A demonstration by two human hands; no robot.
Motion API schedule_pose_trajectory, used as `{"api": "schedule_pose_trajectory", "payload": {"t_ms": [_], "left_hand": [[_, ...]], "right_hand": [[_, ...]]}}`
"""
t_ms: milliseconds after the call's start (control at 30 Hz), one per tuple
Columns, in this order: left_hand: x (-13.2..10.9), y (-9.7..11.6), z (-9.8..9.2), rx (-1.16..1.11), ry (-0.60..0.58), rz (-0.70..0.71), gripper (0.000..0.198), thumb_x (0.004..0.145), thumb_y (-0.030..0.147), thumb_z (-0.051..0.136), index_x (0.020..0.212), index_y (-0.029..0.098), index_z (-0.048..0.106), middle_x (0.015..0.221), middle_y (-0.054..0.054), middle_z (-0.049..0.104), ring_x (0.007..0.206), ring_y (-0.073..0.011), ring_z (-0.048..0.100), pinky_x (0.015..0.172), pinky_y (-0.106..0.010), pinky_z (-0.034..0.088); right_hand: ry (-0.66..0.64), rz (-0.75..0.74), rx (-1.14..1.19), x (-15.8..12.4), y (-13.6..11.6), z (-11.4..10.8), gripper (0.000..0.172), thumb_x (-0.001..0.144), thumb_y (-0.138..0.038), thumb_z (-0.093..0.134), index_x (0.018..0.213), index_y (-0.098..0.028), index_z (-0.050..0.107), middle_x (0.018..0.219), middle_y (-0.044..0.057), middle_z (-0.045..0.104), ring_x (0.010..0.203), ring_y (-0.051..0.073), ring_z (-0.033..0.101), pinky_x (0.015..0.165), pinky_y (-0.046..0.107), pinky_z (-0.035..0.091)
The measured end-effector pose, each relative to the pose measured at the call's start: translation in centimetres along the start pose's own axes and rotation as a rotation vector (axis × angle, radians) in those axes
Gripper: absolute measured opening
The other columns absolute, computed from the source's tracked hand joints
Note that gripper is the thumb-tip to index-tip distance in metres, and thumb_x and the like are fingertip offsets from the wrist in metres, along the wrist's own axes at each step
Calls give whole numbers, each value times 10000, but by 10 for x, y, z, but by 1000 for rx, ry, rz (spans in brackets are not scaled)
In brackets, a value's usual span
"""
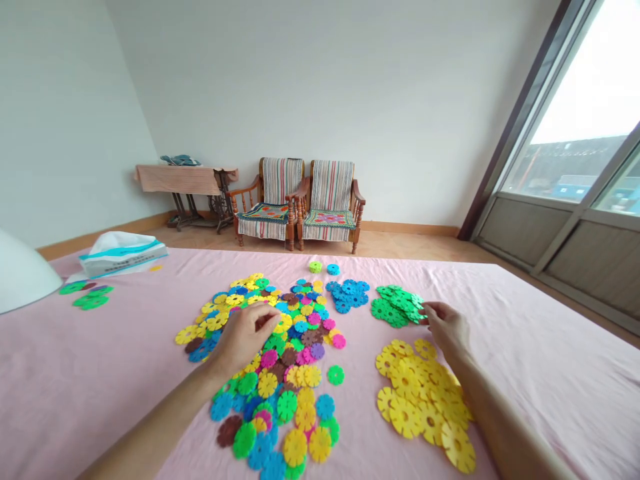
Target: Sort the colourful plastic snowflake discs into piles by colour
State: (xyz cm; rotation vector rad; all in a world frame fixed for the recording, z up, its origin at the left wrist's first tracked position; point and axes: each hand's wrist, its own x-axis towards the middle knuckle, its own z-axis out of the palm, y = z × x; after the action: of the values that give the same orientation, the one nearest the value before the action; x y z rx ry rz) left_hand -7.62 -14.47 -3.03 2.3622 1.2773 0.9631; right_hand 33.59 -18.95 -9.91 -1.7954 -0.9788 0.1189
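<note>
My left hand (246,335) is over a large mixed pile of plastic interlocking discs (287,355), its fingers curled into a pinch. A yellow disc (284,323) shows right by these fingertips; whether they grip it is unclear. At the right edge of a green disc pile (395,307), my right hand (447,327) has its fingers pressed together on a green disc, mostly covered by the hand. Nearer me, a heap of larger yellow discs (420,387) lies beside my right forearm. A small blue disc pile (347,295) sits left of the green one.
A light green disc stack (315,267) and a light blue one (333,269) stand toward the far edge of the pink cloth (545,360). A tissue pack (124,255), several loose discs (91,298) and a white rounded object (23,273) are at left. Two wooden chairs (330,217) stand beyond.
</note>
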Motion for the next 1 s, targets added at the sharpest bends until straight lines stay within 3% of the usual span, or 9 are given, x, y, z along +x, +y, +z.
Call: {"api": "schedule_pose_trajectory", "payload": {"t_ms": [167, 267, 333, 433, 567, 667, 767, 900, 1000], "left_hand": [[-7, 65, 45, -261, -316, -34, 187, 812, 234, 524, 767, 153, 688, 653, -5, 645, 582, -123, 577, 510, -191, 399], [-6, 97, 76, -362, -421, -41, 169, 774, 197, 552, 762, 128, 706, 643, -23, 657, 565, -124, 598, 506, -186, 416], [-4, 111, 92, -495, -502, -87, 212, 793, 200, 531, 852, 108, 713, 635, -35, 669, 553, -131, 628, 505, -186, 443], [2, 117, 99, -497, -483, -95, 273, 818, 232, 532, 988, 106, 705, 675, -57, 703, 594, -152, 663, 531, -202, 470], [13, 94, 76, -238, -326, 26, 217, 806, 177, 555, 938, 169, 727, 840, -49, 733, 714, -156, 666, 639, -229, 491], [23, 55, 46, 59, -211, 125, 205, 838, 167, 533, 894, 203, 726, 912, -37, 717, 849, -170, 647, 782, -259, 484], [33, 10, 23, 264, -150, 77, 206, 777, 118, 581, 916, 189, 716, 968, -71, 692, 960, -225, 611, 881, -329, 456], [40, -33, 11, 350, -115, 4, 286, 716, 116, 634, 984, 190, 704, 1009, -86, 692, 1024, -275, 586, 924, -396, 423], [41, -45, 13, 349, -136, 3, 187, 722, 184, 657, 893, 213, 725, 949, -63, 713, 971, -260, 615, 874, -350, 440]], "right_hand": [[-23, 83, -2, 3, 9, -6, 377, 742, -419, 479, 904, -149, 687, 740, 93, 747, 607, 236, 700, 532, 293, 486], [-39, 91, -20, 1, 8, -8, 362, 730, -420, 493, 892, -162, 688, 748, 85, 747, 632, 242, 702, 583, 309, 481], [-50, 85, -38, -1, 7, -8, 349, 718, -420, 506, 877, -170, 689, 715, 73, 741, 640, 246, 701, 612, 318, 473], [-65, 69, -64, -2, 6, -7, 343, 707, -426, 510, 857, -177, 691, 660, 64, 727, 642, 253, 695, 623, 325, 461], [-69, 56, -99, -2, 5, -6, 349, 703, -438, 500, 844, -185, 694, 659, 57, 726, 648, 255, 687, 623, 328, 450], [-67, 56, -122, -2, 2, -6, 356, 705, -441, 495, 853, -185, 695, 611, 48, 711, 634, 256, 680, 611, 327, 442], [-68, 58, -137, -3, 0, -6, 363, 714, -444, 483, 862, -186, 690, 624, 51, 716, 626, 252, 676, 606, 328, 442], [-69, 57, -162, -3, 1, -6, 367, 709, -446, 484, 873, -192, 692, 603, 44, 707, 653, 258, 673, 614, 328, 440], [-66, 50, -181, -3, 3, -7, 376, 706, -453, 483, 870, -194, 700, 622, 46, 711, 691, 269, 670, 613, 328, 434]]}}
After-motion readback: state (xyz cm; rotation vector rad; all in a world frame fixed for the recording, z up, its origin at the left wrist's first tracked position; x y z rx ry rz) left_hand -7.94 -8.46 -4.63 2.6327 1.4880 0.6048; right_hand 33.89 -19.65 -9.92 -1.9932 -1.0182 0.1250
